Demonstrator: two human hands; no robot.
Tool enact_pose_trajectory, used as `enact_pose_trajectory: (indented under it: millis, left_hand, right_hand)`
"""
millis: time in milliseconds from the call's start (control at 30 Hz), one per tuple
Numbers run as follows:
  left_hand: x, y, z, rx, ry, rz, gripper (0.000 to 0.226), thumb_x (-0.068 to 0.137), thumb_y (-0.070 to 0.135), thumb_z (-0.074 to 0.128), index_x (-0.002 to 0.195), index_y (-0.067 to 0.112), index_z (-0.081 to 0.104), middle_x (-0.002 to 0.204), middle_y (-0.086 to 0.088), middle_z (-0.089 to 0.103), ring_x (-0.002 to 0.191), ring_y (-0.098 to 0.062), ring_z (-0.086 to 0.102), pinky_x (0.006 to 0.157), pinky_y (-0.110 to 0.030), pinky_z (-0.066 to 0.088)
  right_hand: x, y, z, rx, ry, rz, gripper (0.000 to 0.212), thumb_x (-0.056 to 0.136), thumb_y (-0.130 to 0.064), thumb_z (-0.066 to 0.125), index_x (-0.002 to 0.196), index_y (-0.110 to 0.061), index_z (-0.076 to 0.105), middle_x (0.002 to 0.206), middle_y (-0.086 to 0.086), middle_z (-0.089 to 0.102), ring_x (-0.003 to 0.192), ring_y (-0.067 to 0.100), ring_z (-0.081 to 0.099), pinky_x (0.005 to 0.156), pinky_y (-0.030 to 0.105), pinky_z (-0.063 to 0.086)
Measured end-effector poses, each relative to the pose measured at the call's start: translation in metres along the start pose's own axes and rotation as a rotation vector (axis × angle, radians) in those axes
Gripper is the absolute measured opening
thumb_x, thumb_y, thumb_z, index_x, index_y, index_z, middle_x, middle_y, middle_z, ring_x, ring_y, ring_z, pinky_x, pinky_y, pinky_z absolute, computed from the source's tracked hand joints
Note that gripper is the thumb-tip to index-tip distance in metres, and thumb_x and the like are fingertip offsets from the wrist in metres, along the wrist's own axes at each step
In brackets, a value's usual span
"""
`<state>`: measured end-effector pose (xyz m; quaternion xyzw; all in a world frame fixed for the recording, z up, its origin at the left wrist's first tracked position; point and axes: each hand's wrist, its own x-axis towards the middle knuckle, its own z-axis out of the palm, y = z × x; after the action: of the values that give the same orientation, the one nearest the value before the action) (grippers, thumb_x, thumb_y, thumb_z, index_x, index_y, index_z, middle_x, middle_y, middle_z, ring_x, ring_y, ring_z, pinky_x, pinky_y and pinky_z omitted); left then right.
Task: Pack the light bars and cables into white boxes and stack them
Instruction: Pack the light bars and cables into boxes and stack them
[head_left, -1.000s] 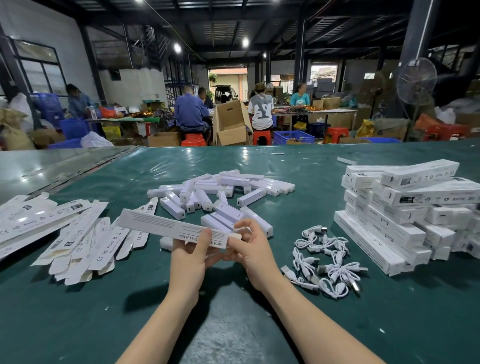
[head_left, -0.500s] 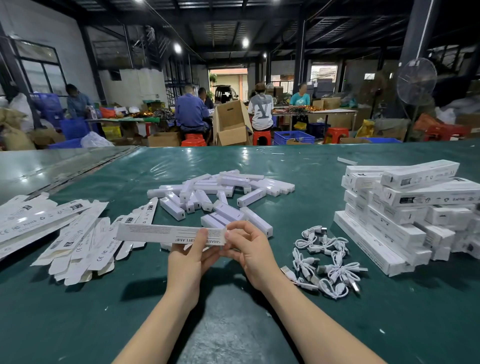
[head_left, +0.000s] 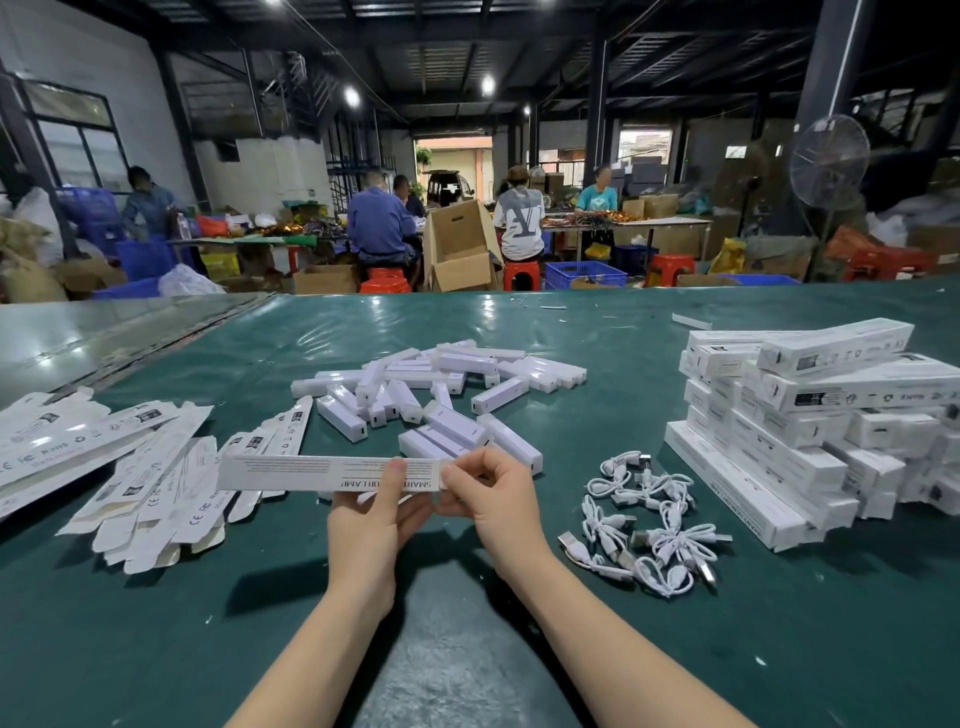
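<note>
Two hands, left hand (head_left: 371, 525), right hand (head_left: 496, 499), pinching white box (head_left: 291, 473), lettering partly thumb-hidden

Workers (head_left: 379, 218) sit at tables (head_left: 649, 223) flanking an open cardboard carton (head_left: 457, 244); ceiling lamps (head_left: 351, 96) glow above it, and a pedestal fan (head_left: 829, 161) stands far to its right.

One box (head_left: 311, 472) held, one fan (head_left: 829, 161) (rest uncountable).
</note>
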<state>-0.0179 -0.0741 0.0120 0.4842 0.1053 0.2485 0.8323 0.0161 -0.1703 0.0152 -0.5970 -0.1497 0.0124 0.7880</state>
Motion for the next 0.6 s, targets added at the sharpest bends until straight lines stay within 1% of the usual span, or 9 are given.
enact_pose_trajectory:
  millis: [67,167,267,400,433,500,533,600]
  left_hand:
    - [0.000,-0.001,-0.001,-0.007,0.031,0.015,0.007,0.092,0.013,0.054,0.098,0.009,0.052,0.090,-0.014,0.067,0.063,-0.014,0.070,0.057,-0.020,0.056]
    - [0.002,0.001,-0.002,-0.037,0.069,0.020,0.007,0.093,0.015,0.052,0.097,0.009,0.053,0.090,-0.013,0.066,0.060,-0.011,0.069,0.057,-0.019,0.056]
    - [0.002,0.003,-0.002,-0.058,0.081,0.004,0.017,0.094,0.017,0.052,0.105,0.004,0.053,0.089,-0.012,0.066,0.058,-0.010,0.069,0.057,-0.019,0.056]
    - [0.000,0.004,0.000,-0.046,0.080,-0.008,0.010,0.094,0.016,0.052,0.097,0.007,0.055,0.083,-0.011,0.068,0.058,-0.011,0.069,0.056,-0.020,0.056]
    - [0.000,0.004,0.000,-0.052,0.084,-0.006,0.010,0.094,0.016,0.053,0.095,0.006,0.056,0.077,-0.009,0.070,0.057,-0.012,0.069,0.056,-0.020,0.056]
    - [0.000,0.006,0.000,-0.070,0.102,0.003,0.014,0.094,0.017,0.052,0.087,0.006,0.058,0.065,-0.002,0.071,0.055,-0.010,0.068,0.052,-0.018,0.054]
    - [-0.001,0.008,0.000,-0.077,0.117,0.012,0.016,0.095,0.017,0.052,0.085,0.007,0.059,0.062,0.001,0.070,0.054,-0.009,0.067,0.049,-0.017,0.053]
    - [0.000,0.010,-0.001,-0.098,0.143,0.022,0.018,0.095,0.018,0.051,0.082,0.009,0.058,0.058,0.004,0.069,0.051,-0.006,0.065,0.045,-0.016,0.051]
  right_hand:
    - [-0.001,0.001,0.002,-0.069,0.013,-0.032,0.027,0.084,0.007,0.056,0.067,-0.013,0.060,0.059,-0.001,0.059,0.049,0.004,0.054,0.052,0.017,0.049]
    - [-0.004,0.001,0.006,-0.096,-0.031,-0.038,0.029,0.084,0.009,0.054,0.077,-0.017,0.066,0.061,-0.007,0.061,0.052,-0.002,0.054,0.054,0.016,0.050]
    - [-0.006,-0.001,0.007,-0.100,-0.063,-0.038,0.024,0.082,0.008,0.057,0.085,-0.013,0.068,0.064,-0.003,0.060,0.054,-0.002,0.054,0.060,0.017,0.051]
    - [-0.005,-0.002,0.004,-0.153,-0.070,-0.074,0.017,0.082,0.008,0.058,0.092,-0.002,0.067,0.072,0.005,0.060,0.063,0.007,0.054,0.069,0.023,0.049]
    - [-0.005,-0.002,0.004,-0.172,-0.072,-0.090,0.018,0.082,0.008,0.059,0.095,0.000,0.067,0.076,0.005,0.061,0.066,0.007,0.054,0.071,0.021,0.047]
    - [-0.007,-0.001,0.006,-0.218,-0.101,-0.119,0.027,0.081,0.008,0.060,0.106,0.001,0.067,0.091,0.002,0.064,0.076,0.003,0.055,0.078,0.014,0.046]
    - [-0.008,-0.001,0.007,-0.240,-0.132,-0.127,0.031,0.081,0.008,0.060,0.111,-0.001,0.065,0.099,0.001,0.063,0.082,0.002,0.054,0.083,0.012,0.044]
    - [-0.010,-0.001,0.009,-0.273,-0.210,-0.129,0.038,0.083,0.007,0.058,0.120,-0.005,0.060,0.106,-0.003,0.058,0.092,0.004,0.052,0.089,0.011,0.039]
